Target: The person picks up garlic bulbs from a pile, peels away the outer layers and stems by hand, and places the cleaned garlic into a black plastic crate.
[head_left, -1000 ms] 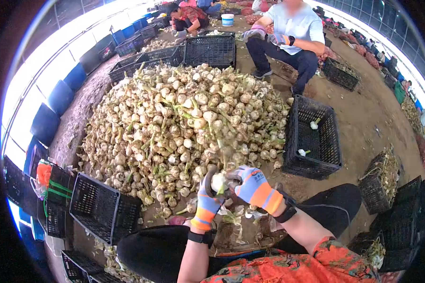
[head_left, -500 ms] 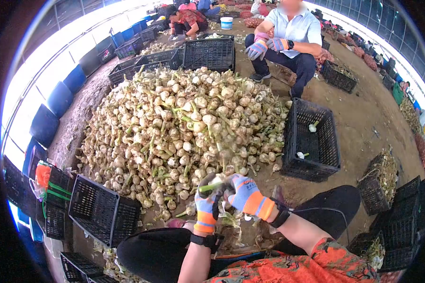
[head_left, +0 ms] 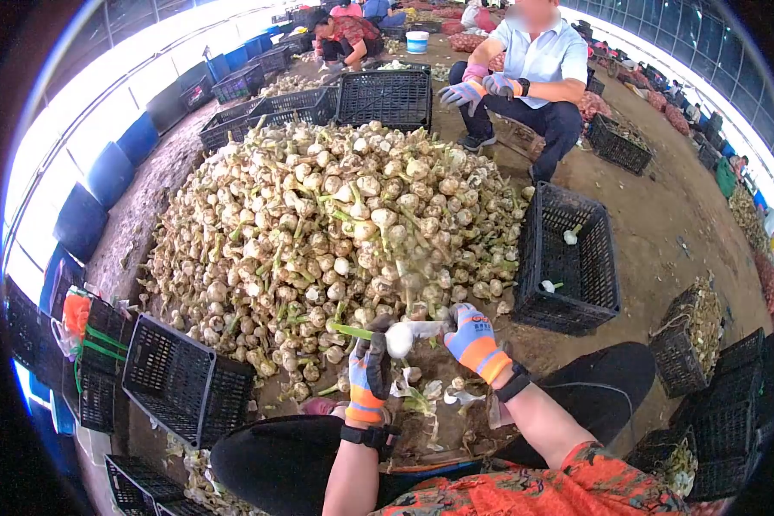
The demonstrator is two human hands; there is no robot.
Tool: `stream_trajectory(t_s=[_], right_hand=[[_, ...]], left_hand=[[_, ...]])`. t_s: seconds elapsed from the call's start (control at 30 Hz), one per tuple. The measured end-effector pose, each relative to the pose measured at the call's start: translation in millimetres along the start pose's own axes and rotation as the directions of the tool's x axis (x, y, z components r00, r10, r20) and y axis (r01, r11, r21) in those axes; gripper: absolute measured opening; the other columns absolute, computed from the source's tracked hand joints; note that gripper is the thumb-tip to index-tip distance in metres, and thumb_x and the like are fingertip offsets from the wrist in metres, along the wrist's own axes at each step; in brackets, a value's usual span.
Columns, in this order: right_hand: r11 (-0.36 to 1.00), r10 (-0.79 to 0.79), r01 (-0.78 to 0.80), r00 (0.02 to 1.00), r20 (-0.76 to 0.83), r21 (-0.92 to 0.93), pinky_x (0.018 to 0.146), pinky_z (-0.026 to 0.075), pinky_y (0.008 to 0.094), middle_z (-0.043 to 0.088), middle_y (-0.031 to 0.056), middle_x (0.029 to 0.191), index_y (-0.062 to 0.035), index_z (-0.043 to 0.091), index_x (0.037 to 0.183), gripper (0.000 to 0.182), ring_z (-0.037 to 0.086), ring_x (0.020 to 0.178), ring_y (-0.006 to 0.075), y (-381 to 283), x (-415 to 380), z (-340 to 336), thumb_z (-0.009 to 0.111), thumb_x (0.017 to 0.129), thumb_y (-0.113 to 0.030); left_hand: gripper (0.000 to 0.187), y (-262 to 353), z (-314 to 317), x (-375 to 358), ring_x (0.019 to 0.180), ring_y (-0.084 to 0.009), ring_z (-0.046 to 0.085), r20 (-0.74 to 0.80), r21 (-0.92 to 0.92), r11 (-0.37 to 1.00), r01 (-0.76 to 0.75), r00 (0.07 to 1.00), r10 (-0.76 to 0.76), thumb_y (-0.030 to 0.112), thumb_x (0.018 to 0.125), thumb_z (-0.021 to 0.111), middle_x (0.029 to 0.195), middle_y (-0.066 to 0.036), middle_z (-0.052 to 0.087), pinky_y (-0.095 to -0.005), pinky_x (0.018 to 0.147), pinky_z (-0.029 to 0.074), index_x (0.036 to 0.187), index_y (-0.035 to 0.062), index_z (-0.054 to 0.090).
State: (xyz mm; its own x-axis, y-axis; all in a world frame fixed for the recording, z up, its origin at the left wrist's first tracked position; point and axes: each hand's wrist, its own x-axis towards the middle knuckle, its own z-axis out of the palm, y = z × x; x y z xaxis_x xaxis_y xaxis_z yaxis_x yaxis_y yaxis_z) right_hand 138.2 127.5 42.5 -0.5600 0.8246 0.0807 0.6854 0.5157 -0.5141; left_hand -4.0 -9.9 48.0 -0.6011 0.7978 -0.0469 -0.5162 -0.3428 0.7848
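My left hand (head_left: 371,368), in a grey, blue and orange work glove, is closed around a garlic bulb (head_left: 399,340) at its neck. The bulb is white and smooth, and its green stem pokes out to the left. From the bulb's right side a pale strip of garlic skin (head_left: 428,328) stretches across to my right hand (head_left: 473,338), whose gloved fingers are pinched on the strip's end. Just beyond both hands rises a big pile of unpeeled garlic (head_left: 318,232). Peeled scraps of skin (head_left: 462,396) lie on the ground below my hands.
To the right stands a black crate (head_left: 568,301) with two white bulbs inside. Another black crate (head_left: 168,378) tilts at the left. A person (head_left: 537,56) in a light shirt squats behind the pile. A crate of scraps (head_left: 695,340) sits at the right.
My hands were together at the bulb and are now apart. My right hand has moved right, drawing out a strip of skin, and the bulb now shows white.
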Motion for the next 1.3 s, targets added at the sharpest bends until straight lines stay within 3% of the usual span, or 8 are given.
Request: stream_trajectory(t_s=[0.33, 0.43, 0.53, 0.73, 0.87, 0.93, 1.13, 1.3], right_hand=[[0.995, 0.045, -0.087, 0.851, 0.523, 0.056, 0.079, 0.048, 0.0382, 0.063, 0.0175, 0.093, -0.0031, 0.061, 0.099, 0.038, 0.062, 0.086, 0.0319, 42, -30, 43, 0.063, 0.070, -0.029], [0.027, -0.109, -0.626, 0.773, 0.625, 0.779, 0.065, 0.050, 0.0266, 0.065, 0.0093, 0.082, -0.0046, 0.064, 0.098, 0.027, 0.062, 0.070, 0.0155, -18, -31, -5, 0.068, 0.078, -0.022], [-0.035, -0.034, -0.423, 0.906, 0.422, 0.906, 0.061, 0.048, 0.0225, 0.065, 0.0056, 0.081, -0.0016, 0.064, 0.095, 0.021, 0.059, 0.067, 0.0117, -37, -21, 9, 0.068, 0.078, -0.014], [0.092, -0.002, -0.358, 0.933, 0.359, 0.929, 0.064, 0.049, 0.0249, 0.065, 0.0058, 0.084, -0.0011, 0.062, 0.092, 0.017, 0.060, 0.073, 0.0127, -1, -26, 47, 0.064, 0.077, -0.007], [0.860, 0.073, -0.302, 0.870, 0.487, 0.411, 0.071, 0.048, 0.0292, 0.065, 0.0078, 0.087, -0.0001, 0.059, 0.102, 0.031, 0.061, 0.076, 0.0191, 46, -46, 90, 0.068, 0.076, -0.014], [-0.432, -0.285, -0.785, 0.586, 0.758, 0.445, 0.079, 0.046, 0.0311, 0.064, 0.0091, 0.096, -0.0014, 0.053, 0.112, 0.045, 0.060, 0.084, 0.0212, 32, -50, 73, 0.069, 0.076, -0.023], [-0.835, -0.032, -0.118, 0.985, 0.167, 0.538, 0.076, 0.052, 0.0360, 0.055, 0.0108, 0.119, -0.0128, 0.057, 0.111, 0.036, 0.058, 0.099, 0.0233, 72, 17, 9, 0.054, 0.086, -0.039], [0.367, -0.008, -0.412, 0.895, 0.446, 0.834, 0.082, 0.047, 0.0362, 0.060, 0.0117, 0.112, -0.0087, 0.060, 0.110, 0.037, 0.057, 0.102, 0.0257, 88, 11, 152, 0.056, 0.083, -0.033]], left_hand=[[0.044, 3, -13, 6, 0.098, -0.0364, 0.055, 0.029, -0.491, 0.868, 0.075, 0.997, -0.070, 0.023, 0.092, 0.044, 0.108, -0.024, 0.056, -0.0489, 0.089, 0.044, 0.126, -0.0031, 0.038], [0.048, -6, -19, 7, 0.101, -0.0381, 0.054, 0.087, -0.527, 0.848, 0.058, 0.996, -0.014, 0.018, 0.092, 0.044, 0.113, -0.024, 0.053, -0.0530, 0.089, 0.043, 0.137, 0.0101, 0.027], [0.034, -9, -4, 3, 0.100, -0.0262, 0.056, 0.035, -0.253, 0.966, 0.044, 0.999, -0.037, 0.016, 0.091, 0.048, 0.107, -0.016, 0.057, -0.0394, 0.087, 0.047, 0.122, 0.0035, 0.041], [0.037, -26, -13, 9, 0.098, -0.0248, 0.056, -0.124, -0.435, 0.898, 0.067, 0.983, -0.133, 0.034, 0.090, 0.048, 0.105, -0.012, 0.058, -0.0404, 0.089, 0.047, 0.108, 0.0019, 0.052], [0.035, -7, -31, 23, 0.102, -0.0277, 0.056, -0.176, -0.376, 0.919, -0.119, 0.983, 0.055, 0.027, 0.093, 0.044, 0.112, -0.017, 0.057, -0.0415, 0.094, 0.044, 0.117, 0.0020, 0.050], [0.037, -16, -32, 14, 0.102, -0.0232, 0.055, -0.012, -0.013, 0.995, 0.099, 0.995, -0.099, 0.026, 0.096, 0.037, 0.120, -0.014, 0.053, -0.0346, 0.091, 0.045, 0.124, 0.0033, 0.045], [0.040, -65, -110, 26, 0.106, -0.0181, 0.052, -0.113, 0.247, 0.968, 0.037, 0.994, -0.009, 0.032, 0.094, 0.040, 0.119, -0.005, 0.053, -0.0306, 0.092, 0.039, 0.125, 0.0084, 0.048], [0.031, -48, -98, 26, 0.089, -0.0172, 0.056, -0.455, 0.060, 0.995, 0.074, 0.890, -0.038, 0.024, 0.089, 0.050, 0.102, -0.005, 0.057, -0.0288, 0.074, 0.045, 0.115, 0.0074, 0.050]])
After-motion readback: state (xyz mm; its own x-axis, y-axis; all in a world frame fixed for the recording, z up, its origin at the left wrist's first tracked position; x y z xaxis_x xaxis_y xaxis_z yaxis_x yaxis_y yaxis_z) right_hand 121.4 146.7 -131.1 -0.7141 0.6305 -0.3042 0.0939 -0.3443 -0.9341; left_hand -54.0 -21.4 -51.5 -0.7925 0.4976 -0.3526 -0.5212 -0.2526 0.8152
